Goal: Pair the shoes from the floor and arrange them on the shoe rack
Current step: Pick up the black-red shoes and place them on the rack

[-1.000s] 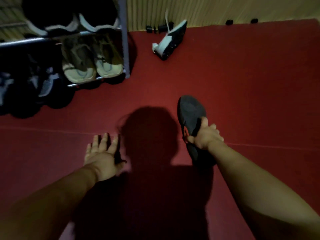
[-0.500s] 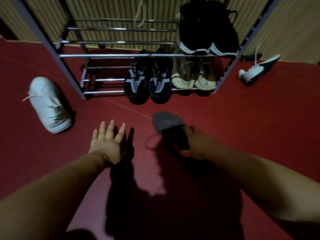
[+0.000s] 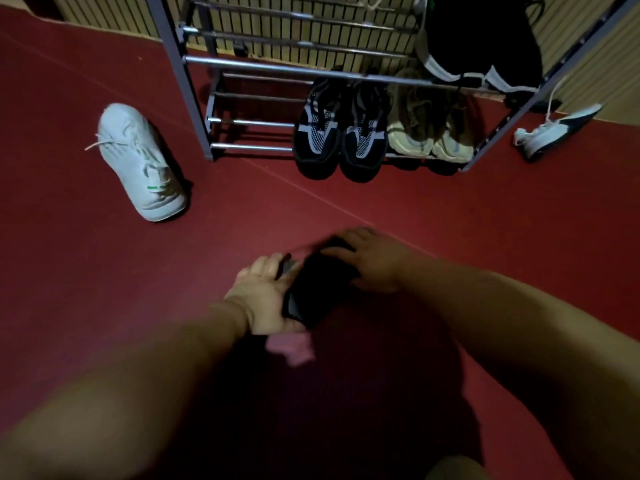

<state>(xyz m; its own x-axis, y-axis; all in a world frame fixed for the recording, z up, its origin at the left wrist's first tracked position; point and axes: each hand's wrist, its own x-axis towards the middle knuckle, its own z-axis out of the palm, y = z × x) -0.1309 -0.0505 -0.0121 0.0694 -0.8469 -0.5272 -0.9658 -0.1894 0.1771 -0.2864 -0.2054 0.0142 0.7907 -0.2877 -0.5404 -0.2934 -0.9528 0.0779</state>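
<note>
Your left hand (image 3: 266, 296) came off the floor onto the dark shoe (image 3: 318, 285), which your right hand (image 3: 370, 261) gripped, low in front of the rack (image 3: 194, 98). Left's grip was too blurred to tell. Probably racking next; white shoe (image 3: 138, 161) still loose.

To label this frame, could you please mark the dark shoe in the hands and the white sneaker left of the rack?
dark shoe (image 3: 318, 285), head view, on the middle of its upper.
white sneaker (image 3: 140, 161), head view, on its laced upper.
</note>
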